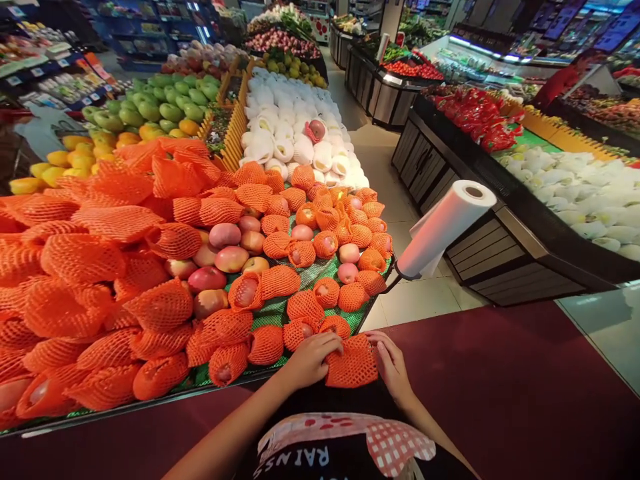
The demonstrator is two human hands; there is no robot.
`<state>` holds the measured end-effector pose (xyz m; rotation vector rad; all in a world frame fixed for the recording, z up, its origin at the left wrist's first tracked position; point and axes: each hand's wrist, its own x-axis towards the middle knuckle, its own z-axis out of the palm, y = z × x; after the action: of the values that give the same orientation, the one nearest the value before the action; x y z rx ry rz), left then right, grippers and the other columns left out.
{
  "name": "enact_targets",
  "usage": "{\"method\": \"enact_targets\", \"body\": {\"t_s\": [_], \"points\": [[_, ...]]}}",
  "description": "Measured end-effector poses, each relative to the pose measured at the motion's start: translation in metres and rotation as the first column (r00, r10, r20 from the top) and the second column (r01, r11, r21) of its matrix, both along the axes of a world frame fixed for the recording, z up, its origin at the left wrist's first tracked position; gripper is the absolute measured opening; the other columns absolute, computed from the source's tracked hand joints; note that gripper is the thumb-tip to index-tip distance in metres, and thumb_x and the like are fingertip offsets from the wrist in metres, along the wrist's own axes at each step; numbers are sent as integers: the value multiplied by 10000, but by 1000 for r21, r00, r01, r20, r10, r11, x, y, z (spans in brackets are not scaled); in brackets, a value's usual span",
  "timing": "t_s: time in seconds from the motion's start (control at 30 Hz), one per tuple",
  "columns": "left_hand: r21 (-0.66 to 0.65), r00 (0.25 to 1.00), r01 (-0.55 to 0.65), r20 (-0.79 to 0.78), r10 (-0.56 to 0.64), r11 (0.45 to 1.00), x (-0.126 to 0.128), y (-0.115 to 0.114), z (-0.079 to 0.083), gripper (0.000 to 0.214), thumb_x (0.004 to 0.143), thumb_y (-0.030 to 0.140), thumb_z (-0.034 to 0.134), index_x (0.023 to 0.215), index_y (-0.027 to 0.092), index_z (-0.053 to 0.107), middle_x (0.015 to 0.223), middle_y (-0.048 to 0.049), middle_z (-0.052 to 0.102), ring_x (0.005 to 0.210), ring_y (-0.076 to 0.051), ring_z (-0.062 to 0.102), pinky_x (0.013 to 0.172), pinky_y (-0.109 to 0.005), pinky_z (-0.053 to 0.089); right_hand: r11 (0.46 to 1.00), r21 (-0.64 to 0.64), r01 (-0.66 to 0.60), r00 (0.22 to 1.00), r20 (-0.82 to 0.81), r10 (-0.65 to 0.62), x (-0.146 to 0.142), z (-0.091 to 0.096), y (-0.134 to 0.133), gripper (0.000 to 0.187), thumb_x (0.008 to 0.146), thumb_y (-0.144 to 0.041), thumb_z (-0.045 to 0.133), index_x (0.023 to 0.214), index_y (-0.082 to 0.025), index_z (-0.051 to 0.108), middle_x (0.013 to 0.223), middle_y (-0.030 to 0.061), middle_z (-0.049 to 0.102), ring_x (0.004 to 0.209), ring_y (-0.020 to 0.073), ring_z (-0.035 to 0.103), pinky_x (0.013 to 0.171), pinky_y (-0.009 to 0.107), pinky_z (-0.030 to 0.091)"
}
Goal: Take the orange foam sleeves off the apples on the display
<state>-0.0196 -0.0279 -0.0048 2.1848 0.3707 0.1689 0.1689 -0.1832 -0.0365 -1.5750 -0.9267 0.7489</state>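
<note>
Both my hands hold an orange foam net sleeve (353, 363) at the near edge of a fruit display. My left hand (311, 358) grips its left side with the fingers curled over the top. My right hand (391, 363) pinches its right side. What is inside the sleeve is hidden. Just beyond it lie several red-yellow mangoes (231, 258), some bare and some wrapped in the same orange netting, on a green mesh liner (274, 309).
A heap of empty orange net sleeves (85, 267) fills the left of the stand. A roll of plastic bags (445, 229) juts out at the stand's right corner. Green and yellow fruit (150, 110), white-wrapped fruit (295, 133) and other stands lie beyond, across a tiled aisle (425, 297).
</note>
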Motion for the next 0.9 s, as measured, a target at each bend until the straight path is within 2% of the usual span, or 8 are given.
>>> {"method": "enact_targets", "body": {"t_s": [0.13,0.2,0.27,0.37,0.5,0.63,0.77,0.9], "points": [[-157,917,-376,76,391,913,10,2,-12,604,552,-44,397,1054,230,591,1136,-64,675,1130,-214,614,975,-363,475,990,3,-139,990,12,139,26,1,31,230,958,-381,569,881,-219,714,1015,99,709,965,234,657,889,379,529],[-221,787,-578,104,608,786,19,2,-15,540,603,-25,435,1062,232,556,1099,-67,665,1031,-211,631,884,-341,494,978,29,-207,978,-7,207,39,-1,46,204,935,-370,596,867,-225,722,998,91,697,928,230,652,851,374,533],[-187,590,-774,132,796,605,30,1,-14,390,635,8,486,947,237,531,987,-53,634,915,-211,607,797,-326,477,961,52,-272,961,-37,274,52,-3,59,196,931,-353,591,887,-233,740,997,87,686,901,224,647,812,366,534],[-75,371,-920,142,917,384,51,2,-11,258,602,7,477,710,240,456,756,-15,528,755,-193,523,715,-310,416,913,78,-401,913,-43,405,77,2,78,204,942,-308,572,915,-247,764,1004,79,666,906,211,636,816,358,519],[-311,376,-884,-26,926,350,87,3,-17,230,598,43,505,727,224,562,713,8,583,687,-161,546,669,-279,426,846,101,-523,852,106,513,114,14,103,213,936,-251,578,898,-270,787,953,59,608,917,194,602,826,345,497],[-652,331,-730,-74,941,205,125,-1,-26,326,645,170,615,966,197,661,999,-58,722,981,-210,665,918,-341,508,820,114,-561,814,256,522,145,19,124,137,911,-272,638,905,-283,774,969,54,593,934,202,588,833,360,498],[-789,260,-611,-121,958,66,146,-10,-21,470,678,231,642,1146,198,658,1241,-91,697,1183,-246,629,1060,-388,475,802,124,-585,786,329,523,159,17,136,108,902,-289,638,933,-291,742,1061,68,609,1000,226,588,878,400,502],[-903,223,-429,-128,966,-21,152,-16,-12,493,752,346,573,1212,191,660,1336,-89,658,1272,-273,582,1143,-423,409,757,118,-642,749,309,587,165,16,141,76,880,-283,646,915,-267,711,1062,73,594,1009,230,588,915,410,495]]}}
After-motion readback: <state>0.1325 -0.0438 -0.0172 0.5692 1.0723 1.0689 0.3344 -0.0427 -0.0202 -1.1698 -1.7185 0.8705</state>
